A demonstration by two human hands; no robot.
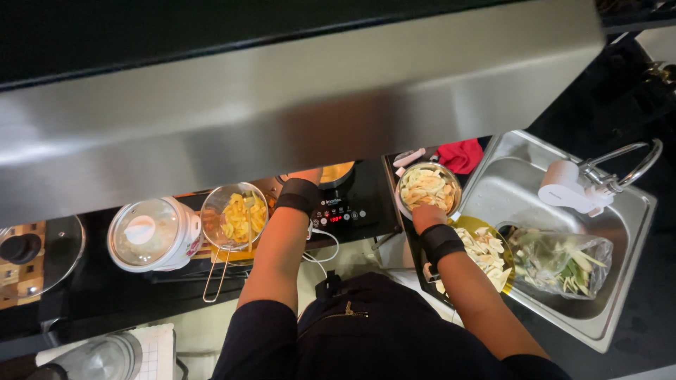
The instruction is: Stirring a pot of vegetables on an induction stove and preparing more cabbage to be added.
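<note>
My left hand (304, 176) reaches forward over the black induction cooker (345, 208) towards a pan (338, 172) with yellowish contents. The hood hides most of the hand and its fingers. My right hand (427, 215) rests on the near rim of a metal bowl (451, 184) full of pale vegetable slices, with the fingers curled over the edge. Just below that hand, a yellow plate (504, 239) holds more pale slices. Both wrists wear black bands.
A steel range hood (282, 105) blocks the upper view. Left of the cooker are a wire strainer (236, 214) of yellow pieces, a white lidded pot (151, 236) and a glass lid (39, 250). On the right, the sink (521, 186) holds a bag of scraps (563, 262), with a faucet (598, 179) and a red cloth (461, 155).
</note>
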